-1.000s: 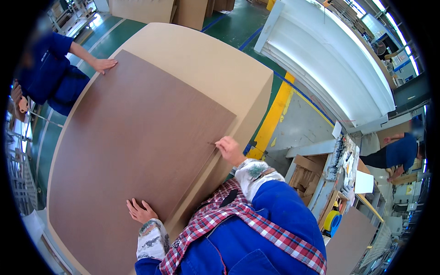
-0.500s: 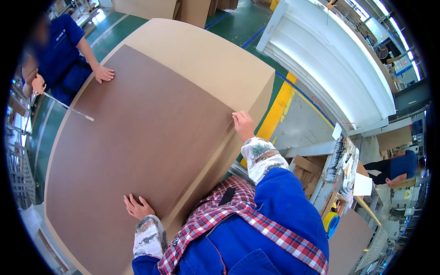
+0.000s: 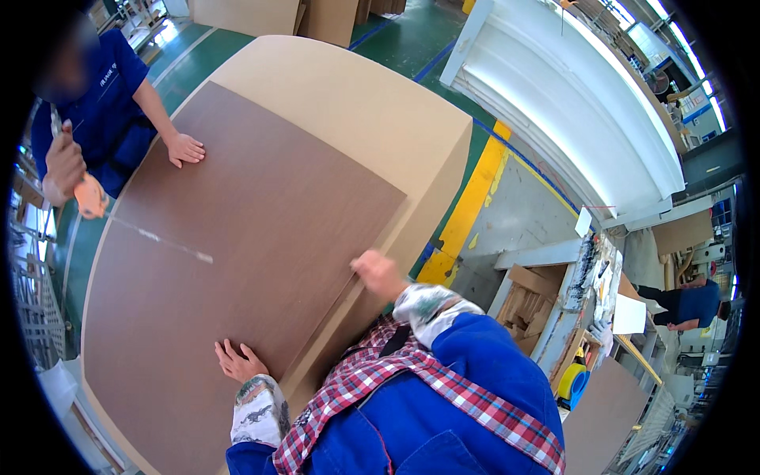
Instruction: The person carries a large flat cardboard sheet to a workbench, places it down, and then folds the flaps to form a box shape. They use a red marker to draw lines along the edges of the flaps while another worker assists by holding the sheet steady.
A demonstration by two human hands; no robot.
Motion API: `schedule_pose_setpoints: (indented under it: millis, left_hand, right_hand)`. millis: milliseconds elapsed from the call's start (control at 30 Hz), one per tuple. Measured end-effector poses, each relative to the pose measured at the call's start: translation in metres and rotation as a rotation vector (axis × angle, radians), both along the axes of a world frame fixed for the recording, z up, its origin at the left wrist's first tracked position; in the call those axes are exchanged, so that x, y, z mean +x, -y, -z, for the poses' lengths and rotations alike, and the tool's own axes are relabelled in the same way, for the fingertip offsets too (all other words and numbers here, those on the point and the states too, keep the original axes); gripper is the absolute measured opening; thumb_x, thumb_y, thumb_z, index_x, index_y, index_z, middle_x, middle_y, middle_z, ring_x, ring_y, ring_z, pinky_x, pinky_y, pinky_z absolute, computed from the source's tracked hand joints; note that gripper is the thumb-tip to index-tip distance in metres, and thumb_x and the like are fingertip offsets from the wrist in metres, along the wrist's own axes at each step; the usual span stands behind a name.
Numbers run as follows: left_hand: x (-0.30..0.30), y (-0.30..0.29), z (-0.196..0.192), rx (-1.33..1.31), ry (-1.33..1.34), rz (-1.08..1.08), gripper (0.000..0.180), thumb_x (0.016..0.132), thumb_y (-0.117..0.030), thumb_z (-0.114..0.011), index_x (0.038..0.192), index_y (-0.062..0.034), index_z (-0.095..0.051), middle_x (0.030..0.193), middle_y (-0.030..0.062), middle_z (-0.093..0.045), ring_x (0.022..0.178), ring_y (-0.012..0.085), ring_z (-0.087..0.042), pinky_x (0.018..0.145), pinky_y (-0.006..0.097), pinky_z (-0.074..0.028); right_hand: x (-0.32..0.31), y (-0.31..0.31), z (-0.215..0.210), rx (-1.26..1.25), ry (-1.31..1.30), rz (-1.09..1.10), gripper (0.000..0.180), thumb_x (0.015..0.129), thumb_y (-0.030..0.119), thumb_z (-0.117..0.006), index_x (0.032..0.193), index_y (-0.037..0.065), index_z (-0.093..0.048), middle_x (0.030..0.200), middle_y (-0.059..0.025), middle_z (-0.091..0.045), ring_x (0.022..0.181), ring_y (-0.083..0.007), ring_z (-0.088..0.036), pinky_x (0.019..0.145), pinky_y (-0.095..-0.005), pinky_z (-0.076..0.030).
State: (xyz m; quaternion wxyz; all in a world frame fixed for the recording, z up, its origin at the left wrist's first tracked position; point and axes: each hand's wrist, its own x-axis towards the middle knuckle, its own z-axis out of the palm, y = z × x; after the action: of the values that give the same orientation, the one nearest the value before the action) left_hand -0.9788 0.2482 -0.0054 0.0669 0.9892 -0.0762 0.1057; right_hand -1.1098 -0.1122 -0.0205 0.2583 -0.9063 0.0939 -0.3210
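Nearest the camera, the person's left hand [image 3: 240, 362] lay flat on the dark brown sheet [image 3: 237, 261], its fingers [image 3: 226, 352] spread and released, pressing down near the sheet's near edge rather than grasping anything; a flat palm of that kind suited holding a thin panel in place. The right hand [image 3: 378, 273] rested at the sheet's right-hand edge, where the brown surface met the paler board stack [image 3: 356, 119] beneath. Its fingers looked loosely curled over that edge (the motion blur made it hard to tell whether they actually gripped it), probably to line the sheet up with the stack.

The sheet itself lay on top of the tan stack, covering its left and near part and leaving a pale strip bare along the far and right sides.

Across the sheet, a co-worker in blue steadied the far corner with one open hand [image 3: 184, 148] laid on the surface. The other hand [image 3: 65, 162] was raised and clenched around an orange-handled tool [image 3: 89, 196].

Beyond the stack ran a green floor [image 3: 412, 47] with a yellow line [image 3: 471, 206].
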Motion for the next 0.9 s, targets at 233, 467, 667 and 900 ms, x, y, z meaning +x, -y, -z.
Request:
schedule_pose_setpoints:
  millis: [233,467,667,900]
  left_hand:
    - [0.002,-0.002,0.002,-0.012,-0.021,0.006,0.043,0.088,-0.027,-0.045,0.126,-0.0068,-0.043,0.141,0.0112,-0.029,0.128,0.0280,-0.030,0.104,0.045,-0.022]
    - [0.002,-0.004,0.006,-0.043,0.005,0.015,0.043,0.087,-0.027,-0.047,0.125,-0.0063,-0.044,0.140,0.0116,-0.030,0.128,0.0283,-0.030,0.104,0.045,-0.022]
    - [0.004,-0.006,0.007,-0.025,0.012,0.026,0.043,0.087,-0.026,-0.048,0.125,-0.0065,-0.044,0.140,0.0119,-0.031,0.127,0.0289,-0.031,0.104,0.044,-0.022]
    - [0.003,-0.004,0.005,-0.045,0.025,0.023,0.043,0.086,-0.026,-0.049,0.124,-0.0066,-0.045,0.139,0.0120,-0.033,0.126,0.0293,-0.032,0.103,0.045,-0.023]
  right_hand:
    - [0.010,0.144,-0.007,0.051,0.041,0.509,0.007,0.079,0.013,-0.059,0.077,0.007,-0.056,0.074,-0.0101,-0.053,0.071,-0.0294,-0.055,0.058,-0.0387,-0.044]
    - [0.007,0.037,-0.009,-0.027,-0.019,0.046,0.009,0.079,0.014,-0.060,0.075,0.008,-0.055,0.072,-0.0094,-0.052,0.069,-0.0270,-0.055,0.055,-0.0361,-0.045]
    - [0.002,0.094,-0.008,0.063,0.015,0.290,0.006,0.077,0.012,-0.063,0.079,0.007,-0.058,0.077,-0.0108,-0.056,0.074,-0.0291,-0.057,0.062,-0.0369,-0.047]
    - [0.004,0.144,-0.011,-0.049,-0.063,0.528,0.006,0.080,0.013,-0.059,0.083,0.007,-0.058,0.079,-0.0092,-0.055,0.076,-0.0294,-0.055,0.063,-0.0377,-0.046]
